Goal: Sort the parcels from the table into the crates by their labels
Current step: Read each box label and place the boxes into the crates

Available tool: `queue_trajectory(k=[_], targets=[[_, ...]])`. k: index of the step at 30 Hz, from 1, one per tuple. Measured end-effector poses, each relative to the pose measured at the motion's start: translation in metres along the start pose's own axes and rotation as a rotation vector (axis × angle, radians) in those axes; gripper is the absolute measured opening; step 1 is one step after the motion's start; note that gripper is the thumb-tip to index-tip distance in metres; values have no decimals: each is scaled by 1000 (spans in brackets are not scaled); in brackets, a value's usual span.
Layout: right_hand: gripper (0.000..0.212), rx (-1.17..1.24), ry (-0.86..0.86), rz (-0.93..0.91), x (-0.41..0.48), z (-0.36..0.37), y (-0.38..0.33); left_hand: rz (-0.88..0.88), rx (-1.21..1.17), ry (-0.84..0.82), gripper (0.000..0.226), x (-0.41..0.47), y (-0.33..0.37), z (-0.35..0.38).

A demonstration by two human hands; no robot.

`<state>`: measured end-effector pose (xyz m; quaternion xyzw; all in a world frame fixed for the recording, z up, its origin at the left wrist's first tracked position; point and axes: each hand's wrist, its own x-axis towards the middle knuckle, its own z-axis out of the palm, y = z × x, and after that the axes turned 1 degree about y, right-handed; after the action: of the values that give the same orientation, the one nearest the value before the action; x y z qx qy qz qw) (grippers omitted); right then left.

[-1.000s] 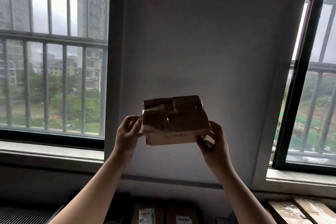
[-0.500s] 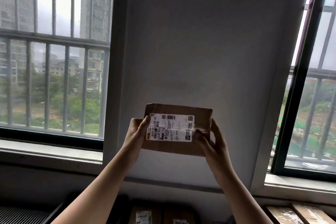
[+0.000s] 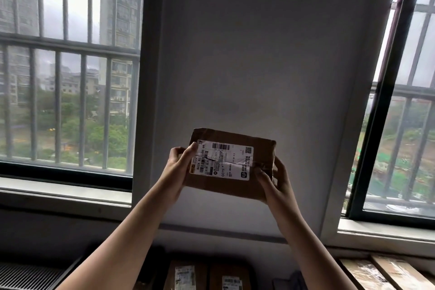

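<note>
I hold a small brown cardboard parcel (image 3: pixel 261 155) up in front of the grey wall, its white shipping label (image 3: pixel 222 163) with a barcode facing me. My left hand (image 3: pixel 179 167) grips its left edge, thumb on the label's corner. At the parcel's lower right corner my right hand (image 3: pixel 274 181) grips it, fingers wrapped behind. Two more labelled brown parcels (image 3: pixel 186 274) (image 3: pixel 231 278) show at the bottom edge below my arms.
Barred windows flank the wall on the left (image 3: pixel 68 66) and right (image 3: pixel 404 125). Long taped cardboard boxes (image 3: pixel 381 273) lie at the bottom right. A grey ribbed surface (image 3: pixel 28 275) sits at the bottom left.
The parcel was turned from its taped underside to its label side, then lowered slightly and tilted a little clockwise. Both hands kept hold of it.
</note>
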<state>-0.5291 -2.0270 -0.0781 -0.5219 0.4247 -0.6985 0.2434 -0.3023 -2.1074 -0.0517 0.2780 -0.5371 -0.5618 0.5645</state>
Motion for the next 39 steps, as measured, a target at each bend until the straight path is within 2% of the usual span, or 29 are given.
queue_trajectory(k=[2,5,7,9,12,14,19,21,24,26,28,31,35,37,39], targets=[[66,-21,-16,78,-3,-5,2,-22,7,-14,73,1,-2,-6],[85,17,-87,241,-11,-19,10,-101,65,-56,80,0,-6,-17],[88,37,-128,368,-20,-28,20,-150,132,-103,76,-3,-12,-26],[81,-1,-191,468,-32,-35,30,-196,185,-136,71,-6,-22,-35],[60,-98,-327,594,-53,-41,41,-272,269,-160,58,-11,-42,-45],[52,-117,-373,671,-66,-40,51,-325,350,-194,63,-13,-59,-54],[82,-268,-430,845,-110,-38,101,-508,400,-325,94,-27,-112,-71],[86,-308,-459,933,-133,-37,120,-570,425,-348,87,-33,-134,-71],[89,-358,-453,1025,-160,-31,140,-629,456,-296,52,-43,-165,-69],[91,-345,-446,1086,-175,-26,155,-656,457,-206,43,-50,-189,-70],[90,-334,-461,1143,-188,-21,172,-670,456,-87,42,-58,-216,-73],[105,-365,-500,1255,-209,-16,200,-690,490,35,40,-72,-256,-83],[110,-298,-550,1358,-229,-10,235,-782,560,19,52,-97,-286,-96],[101,-311,-604,1340,-234,-6,248,-820,608,10,48,-106,-294,-105],[106,-351,-643,1328,-236,-3,255,-833,609,13,51,-112,-298,-110]])
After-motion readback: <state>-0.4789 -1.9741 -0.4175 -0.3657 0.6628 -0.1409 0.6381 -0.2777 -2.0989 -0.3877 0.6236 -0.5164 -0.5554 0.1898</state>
